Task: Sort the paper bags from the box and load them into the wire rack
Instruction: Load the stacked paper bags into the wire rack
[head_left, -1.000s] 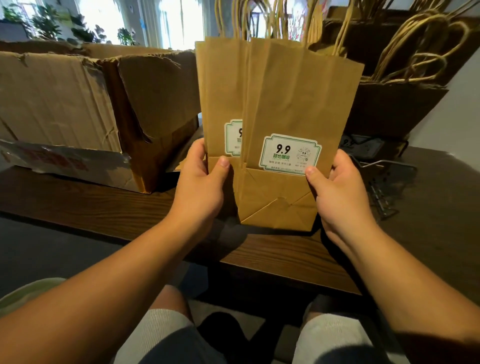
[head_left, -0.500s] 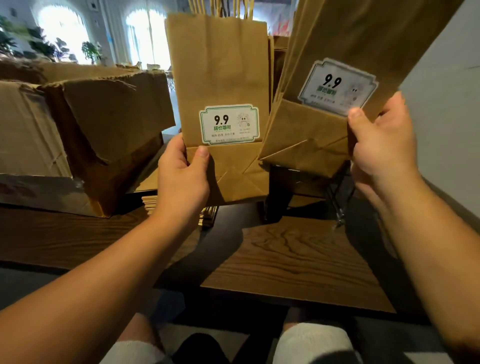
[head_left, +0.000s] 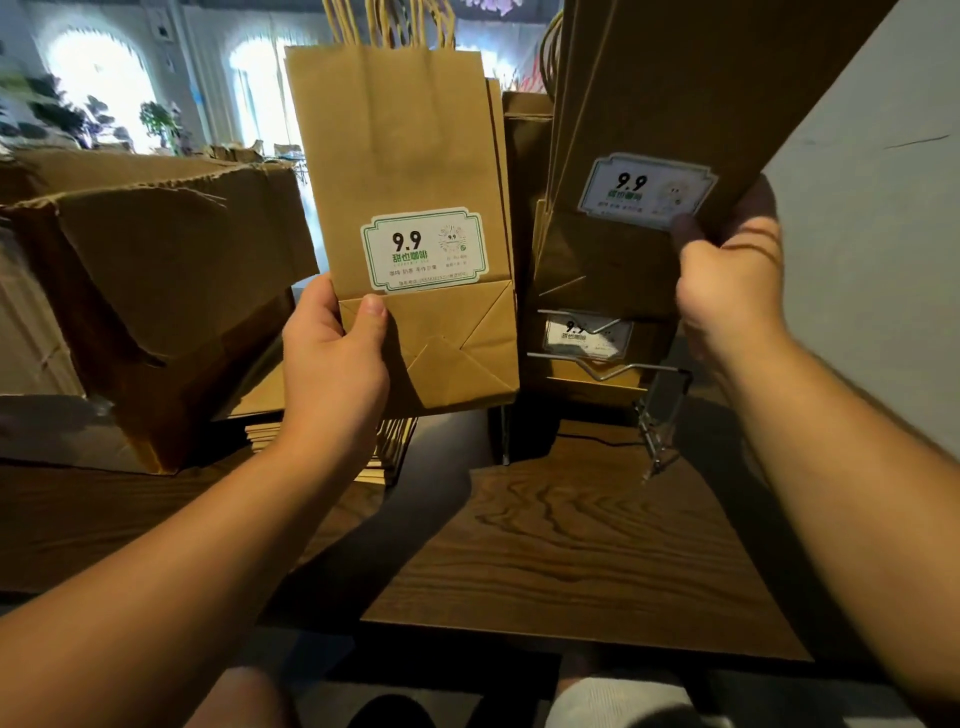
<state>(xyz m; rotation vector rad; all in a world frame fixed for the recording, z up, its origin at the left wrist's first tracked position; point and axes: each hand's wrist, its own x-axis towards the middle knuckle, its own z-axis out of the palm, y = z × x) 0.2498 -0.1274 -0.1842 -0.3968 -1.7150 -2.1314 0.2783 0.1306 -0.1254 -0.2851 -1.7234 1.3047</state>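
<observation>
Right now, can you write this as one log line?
left hand: holds left bag | right hand: holds tilted right bags over wire rack

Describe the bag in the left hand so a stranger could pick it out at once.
Start at the torn cardboard box on the wooden table; just right of it the left hand grips a brown paper bag by its folded bottom. Unlike the tilted bags in the right hand, it stands upright, label sharp.

Dim foreground, blown-out arched windows (head_left: 98, 78) backlighting, edges apparently warped, right bag's label (head_left: 647, 189) motion-blurred.
</observation>
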